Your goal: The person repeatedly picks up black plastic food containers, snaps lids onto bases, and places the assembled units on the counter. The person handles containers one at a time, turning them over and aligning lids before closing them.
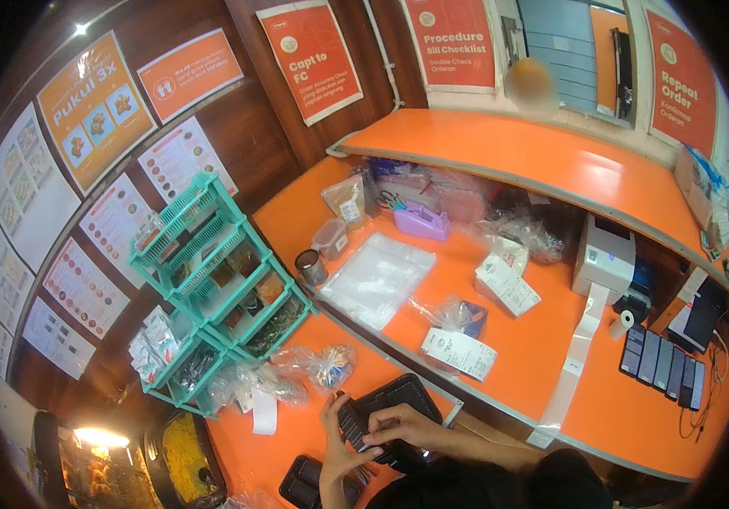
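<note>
1. A dark ribbed tray (351,427) is held tilted above the near part of the orange surface (250,450), right between the two hands.
2. Its left side is clamped in the grip of the left hand (343,448), fingers on the far side and thumb on the near one, presumably so it's kept steady.
3. The right hand (400,424) is brought across from the right, fingertips bunched against the tray (whether anything is actually pinched in that grip can't be told, sorry).
4. A larger black tray (407,392) is seen just behind the right hand, and a compartmented black tray (301,480) is left by the left wrist, probably so both are within easy reach.
5. Plastic-wrapped bundles (332,366) are parked farther off, beside the teal rack (201,312), likely so the near working spot isn't crowded.
</note>
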A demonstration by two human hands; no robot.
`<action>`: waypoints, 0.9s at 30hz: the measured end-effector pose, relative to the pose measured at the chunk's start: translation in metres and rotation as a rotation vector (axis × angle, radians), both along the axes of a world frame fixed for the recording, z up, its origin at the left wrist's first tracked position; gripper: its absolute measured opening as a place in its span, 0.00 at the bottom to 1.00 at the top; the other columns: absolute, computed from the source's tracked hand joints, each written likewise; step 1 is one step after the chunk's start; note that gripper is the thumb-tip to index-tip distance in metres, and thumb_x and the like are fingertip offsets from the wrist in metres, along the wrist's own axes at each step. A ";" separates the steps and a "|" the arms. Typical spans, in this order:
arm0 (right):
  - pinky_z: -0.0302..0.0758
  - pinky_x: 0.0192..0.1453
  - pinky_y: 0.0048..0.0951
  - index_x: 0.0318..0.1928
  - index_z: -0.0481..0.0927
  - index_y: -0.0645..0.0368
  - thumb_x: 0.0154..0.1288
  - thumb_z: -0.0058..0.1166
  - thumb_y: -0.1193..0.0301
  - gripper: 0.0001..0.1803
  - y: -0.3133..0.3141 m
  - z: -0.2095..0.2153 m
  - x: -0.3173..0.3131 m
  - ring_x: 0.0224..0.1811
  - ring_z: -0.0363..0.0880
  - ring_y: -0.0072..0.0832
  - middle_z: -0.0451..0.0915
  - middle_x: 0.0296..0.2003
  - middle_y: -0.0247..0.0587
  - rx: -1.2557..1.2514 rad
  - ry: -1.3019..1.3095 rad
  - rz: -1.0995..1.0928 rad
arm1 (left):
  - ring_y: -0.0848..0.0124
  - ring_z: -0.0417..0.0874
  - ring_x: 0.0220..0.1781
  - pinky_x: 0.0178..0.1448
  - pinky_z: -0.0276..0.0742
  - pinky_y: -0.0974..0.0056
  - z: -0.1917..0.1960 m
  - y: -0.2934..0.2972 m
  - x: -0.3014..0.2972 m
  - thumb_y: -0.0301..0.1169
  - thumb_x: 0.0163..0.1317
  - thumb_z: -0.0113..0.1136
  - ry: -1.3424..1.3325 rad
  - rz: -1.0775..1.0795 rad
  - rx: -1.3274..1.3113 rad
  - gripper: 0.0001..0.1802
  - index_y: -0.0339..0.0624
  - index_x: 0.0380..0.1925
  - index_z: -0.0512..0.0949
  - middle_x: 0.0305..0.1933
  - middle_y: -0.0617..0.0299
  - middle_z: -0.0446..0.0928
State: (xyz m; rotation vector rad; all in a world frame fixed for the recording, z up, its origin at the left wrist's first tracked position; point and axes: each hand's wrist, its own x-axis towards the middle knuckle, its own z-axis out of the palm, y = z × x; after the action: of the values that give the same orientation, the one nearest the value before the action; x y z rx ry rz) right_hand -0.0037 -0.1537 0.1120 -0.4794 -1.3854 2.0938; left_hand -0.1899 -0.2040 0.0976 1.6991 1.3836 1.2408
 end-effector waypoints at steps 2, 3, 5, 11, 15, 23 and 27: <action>0.64 0.33 0.18 0.26 0.76 0.60 0.64 0.60 0.69 0.11 -0.001 0.007 0.000 0.29 0.70 0.12 0.75 0.24 0.27 0.070 -0.010 0.009 | 0.52 0.51 0.73 0.73 0.53 0.50 0.015 -0.003 0.000 0.44 0.24 0.83 0.074 -0.004 0.069 0.62 0.44 0.65 0.62 0.69 0.45 0.50; 0.65 0.34 0.18 0.26 0.76 0.60 0.64 0.60 0.69 0.11 -0.004 0.013 0.000 0.29 0.71 0.12 0.76 0.24 0.27 0.105 -0.023 0.024 | 0.51 0.53 0.72 0.73 0.53 0.50 0.027 -0.008 0.004 0.44 0.24 0.82 0.080 0.026 0.053 0.61 0.43 0.64 0.63 0.69 0.45 0.52; 0.68 0.38 0.19 0.27 0.76 0.60 0.65 0.59 0.69 0.11 -0.006 0.025 0.000 0.31 0.73 0.13 0.77 0.25 0.28 0.106 -0.020 0.064 | 0.51 0.54 0.72 0.73 0.53 0.50 0.028 -0.007 0.000 0.43 0.24 0.82 0.062 0.031 0.064 0.59 0.43 0.63 0.64 0.68 0.46 0.53; 0.66 0.37 0.19 0.30 0.76 0.60 0.64 0.59 0.70 0.09 -0.006 0.037 0.007 0.32 0.71 0.13 0.75 0.27 0.27 0.094 -0.049 -0.071 | 0.50 0.55 0.71 0.70 0.59 0.51 0.041 0.000 0.011 0.40 0.28 0.80 0.047 0.063 0.053 0.52 0.45 0.60 0.68 0.65 0.48 0.55; 0.65 0.38 0.19 0.31 0.75 0.60 0.64 0.58 0.72 0.07 -0.002 0.041 0.016 0.33 0.71 0.14 0.73 0.27 0.28 0.021 -0.010 -0.128 | 0.47 0.54 0.71 0.70 0.58 0.49 0.056 0.005 0.026 0.41 0.28 0.80 0.107 0.124 0.092 0.49 0.47 0.57 0.70 0.64 0.46 0.55; 0.60 0.36 0.19 0.29 0.72 0.58 0.63 0.57 0.74 0.08 0.000 0.044 0.020 0.31 0.66 0.12 0.70 0.27 0.25 -0.037 0.008 -0.097 | 0.46 0.55 0.69 0.69 0.58 0.47 0.068 0.000 0.030 0.41 0.27 0.80 0.124 0.184 0.190 0.49 0.50 0.57 0.70 0.65 0.45 0.53; 0.61 0.37 0.19 0.30 0.72 0.58 0.63 0.57 0.74 0.08 0.002 0.044 0.024 0.31 0.67 0.12 0.70 0.27 0.25 -0.021 0.022 -0.082 | 0.51 0.53 0.72 0.72 0.52 0.48 0.067 0.000 0.034 0.44 0.24 0.79 0.120 0.222 0.201 0.49 0.49 0.55 0.72 0.68 0.49 0.52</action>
State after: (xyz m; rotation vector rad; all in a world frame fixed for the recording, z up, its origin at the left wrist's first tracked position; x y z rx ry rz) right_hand 0.0198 -0.1516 0.1558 -0.5114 -1.3101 2.0437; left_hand -0.1559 -0.2042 0.1648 1.8190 1.5999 1.4628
